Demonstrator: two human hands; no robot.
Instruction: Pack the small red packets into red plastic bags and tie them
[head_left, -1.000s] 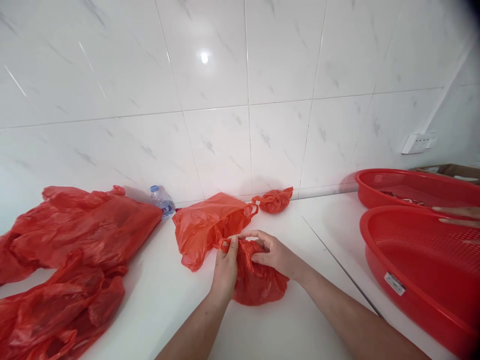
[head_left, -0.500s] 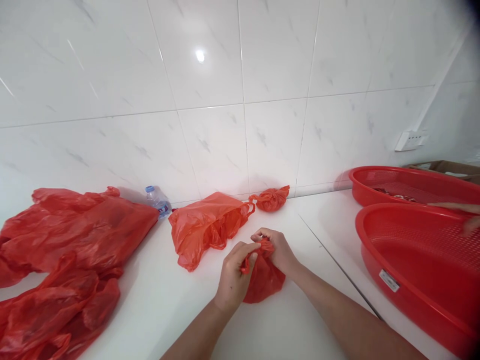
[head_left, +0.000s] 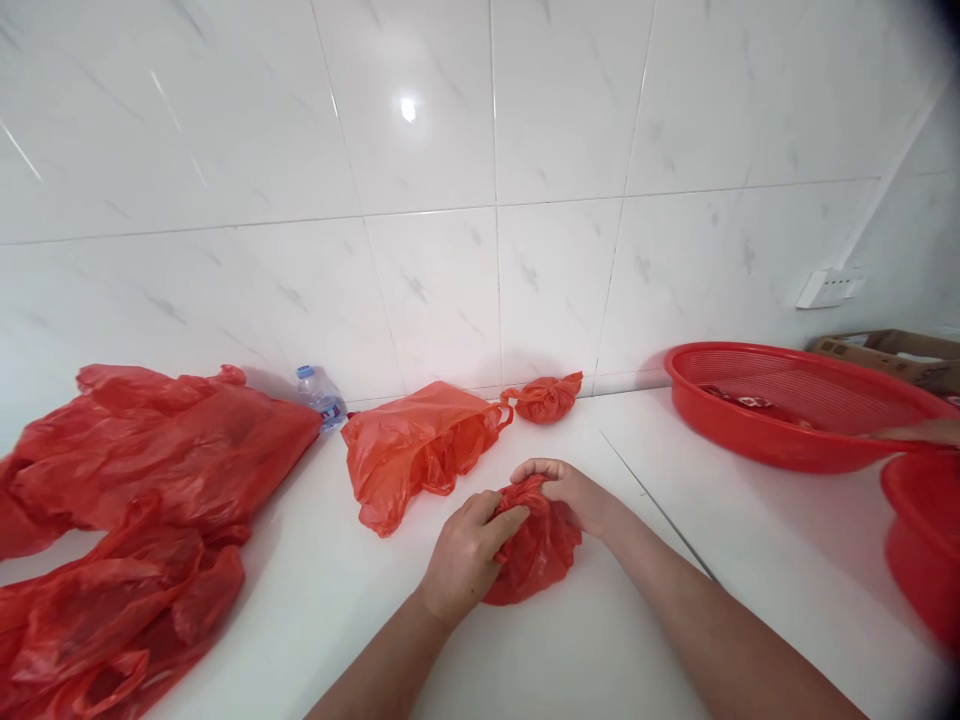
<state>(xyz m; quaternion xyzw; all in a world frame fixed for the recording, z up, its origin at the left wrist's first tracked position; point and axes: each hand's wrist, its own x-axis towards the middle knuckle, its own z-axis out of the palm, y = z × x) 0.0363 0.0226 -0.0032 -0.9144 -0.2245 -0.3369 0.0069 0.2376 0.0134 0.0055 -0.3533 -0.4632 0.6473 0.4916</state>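
Observation:
A small red plastic bag point(head_left: 536, 560) rests on the white table, its top bunched together between my hands. My left hand point(head_left: 466, 545) grips the bunched top from the left, thumb laid across it. From the right, my right hand point(head_left: 568, 492) has its fingers curled round the same gathered plastic. What the bag contains is hidden. Just beyond my hands lies a loose, open-mouthed red bag point(head_left: 409, 440). Behind that, against the wall, sits a small knotted red bag point(head_left: 546, 398).
Large crumpled red bags point(head_left: 172, 440) cover the left side. A water bottle point(head_left: 321, 400) stands by the wall. At right are a red plastic basket point(head_left: 750, 430) with a few items inside, another red basket point(head_left: 915, 560), another person's hand point(head_left: 926, 432) and a cardboard box point(head_left: 892, 355).
My fingers have shifted on the bag's top, which is now pressed down and more crumpled. On the right, the near red basket has moved rightward and the far one has come nearer.

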